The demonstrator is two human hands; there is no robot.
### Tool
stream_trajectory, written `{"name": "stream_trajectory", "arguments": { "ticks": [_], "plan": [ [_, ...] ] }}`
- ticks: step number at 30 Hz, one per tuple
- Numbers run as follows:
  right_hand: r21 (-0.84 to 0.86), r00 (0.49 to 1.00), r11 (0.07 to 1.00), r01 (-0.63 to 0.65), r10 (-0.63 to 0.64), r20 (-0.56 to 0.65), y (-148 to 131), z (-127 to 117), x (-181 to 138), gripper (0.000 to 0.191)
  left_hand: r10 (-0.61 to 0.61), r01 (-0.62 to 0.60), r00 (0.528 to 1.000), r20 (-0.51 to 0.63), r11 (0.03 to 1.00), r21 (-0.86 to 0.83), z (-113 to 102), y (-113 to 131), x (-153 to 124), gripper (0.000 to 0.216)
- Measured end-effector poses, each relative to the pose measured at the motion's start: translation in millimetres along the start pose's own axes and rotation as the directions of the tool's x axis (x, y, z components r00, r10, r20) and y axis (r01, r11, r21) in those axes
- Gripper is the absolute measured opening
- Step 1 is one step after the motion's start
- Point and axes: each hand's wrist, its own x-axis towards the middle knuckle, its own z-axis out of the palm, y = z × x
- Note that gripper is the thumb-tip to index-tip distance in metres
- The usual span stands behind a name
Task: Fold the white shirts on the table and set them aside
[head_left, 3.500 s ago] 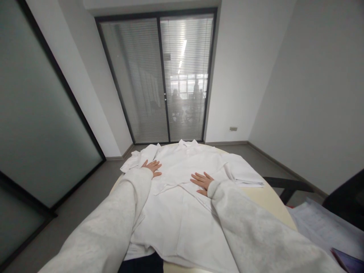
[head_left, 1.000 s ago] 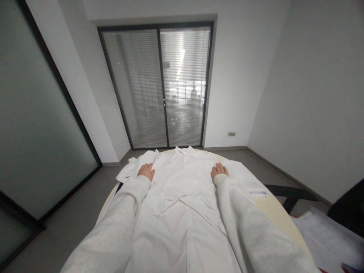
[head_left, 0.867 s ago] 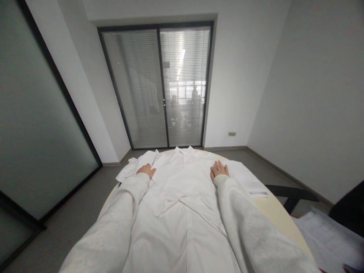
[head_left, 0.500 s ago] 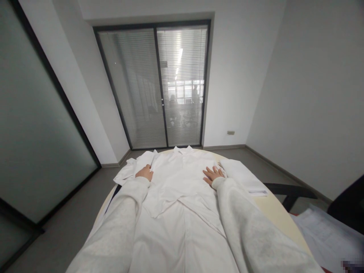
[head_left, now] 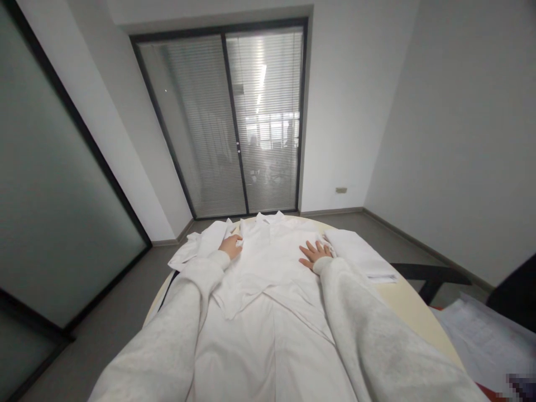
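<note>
A white collared shirt (head_left: 272, 262) lies spread on the table, its collar at the far edge. My left hand (head_left: 231, 247) is closed on the shirt's left side, its fingers pinching the cloth and drawing that edge inward. On the shirt's right side my right hand (head_left: 315, 255) rests flat, fingers spread. Nearer to me, more white cloth (head_left: 268, 346) with a line down its middle runs to the bottom of the view; whether it is part of the same shirt I cannot tell.
Folded white cloth (head_left: 360, 251) lies at the right of the round, pale yellow table (head_left: 406, 304). A crumpled white garment (head_left: 188, 254) sits at the left edge. A black armrest (head_left: 435, 273) and a clear plastic bag (head_left: 481, 329) are at the right.
My left hand has moved right, bringing the shirt's left edge inward with it. My right hand stays nearly in place. The view has shifted slightly.
</note>
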Motion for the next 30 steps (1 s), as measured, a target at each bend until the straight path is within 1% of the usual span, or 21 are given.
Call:
{"name": "stream_trajectory", "arguments": {
  "ticks": [2,4,7,10,13,15,17,18,20,22,24,26,28,30],
  "plan": [
    [0.001,1.0,1.0,-0.001,0.001,0.002,0,-1,0,0.071,0.116,-0.117,0.993,0.024,0.993,0.024,3,19,1,0.034],
    [0.002,1.0,1.0,-0.005,0.005,0.005,0,-1,-1,0.071,0.199,-0.202,0.978,0.069,0.979,0.042,10,34,-1,0.034],
    [0.005,1.0,1.0,-0.006,0.006,0.015,-1,-3,-2,0.071,0.22,-0.229,0.969,0.116,0.971,0.067,26,50,-8,0.033],
    [0.005,1.0,1.0,-0.005,0.005,0.024,-2,-5,-3,0.071,0.221,-0.238,0.96,0.174,0.967,0.085,42,59,-15,0.035],
    [0.014,1.0,1.0,-0.005,0.005,0.02,-2,-6,-4,0.071,0.247,-0.269,0.946,0.212,0.96,0.082,45,64,-17,0.036],
    [0.024,1.0,1.0,-0.002,0.002,0.011,-2,-6,-4,0.071,0.275,-0.294,0.934,0.23,0.954,0.053,35,62,-17,0.04],
    [0.031,1.0,1.0,0.001,-0.001,0.004,-2,-6,-4,0.07,0.274,-0.288,0.917,0.29,0.958,0.005,19,55,-16,0.047],
    [0.035,1.0,0.999,0.002,-0.002,0.001,-1,-6,-4,0.07,0.255,-0.265,0.908,0.331,0.964,-0.017,10,49,-16,0.049],
    [0.043,1.0,0.999,0.003,-0.003,0.002,-2,-8,-5,0.069,0.183,-0.188,0.901,0.394,0.982,-0.026,-9,34,-18,0.045],
    [0.048,1.0,0.999,-0.007,0.006,0.005,-6,-12,-7,0.067,0.098,-0.12,0.898,0.428,0.993,0.024,-25,17,-22,0.031],
    [0.05,0.999,0.998,-0.038,0.038,0.003,-15,-18,-8,0.061,0.022,-0.076,0.883,0.469,0.992,0.096,-35,4,-28,0.024],
    [0.052,0.999,0.998,-0.043,0.044,-0.006,-31,-26,-10,0.054,-0.024,-0.062,0.865,0.5,0.986,0.154,-41,-5,-33,0.023],
    [0.063,0.999,0.998,0.028,-0.026,-0.018,-53,-34,-10,0.044,-0.045,-0.06,0.856,0.515,0.981,0.186,-43,-9,-38,0.025],
    [0.09,0.984,0.98,0.177,-0.174,-0.048,-79,-39,-12,0.039,-0.053,-0.058,0.854,0.517,0.979,0.195,-43,-11,-42,0.029]
  ]
}}
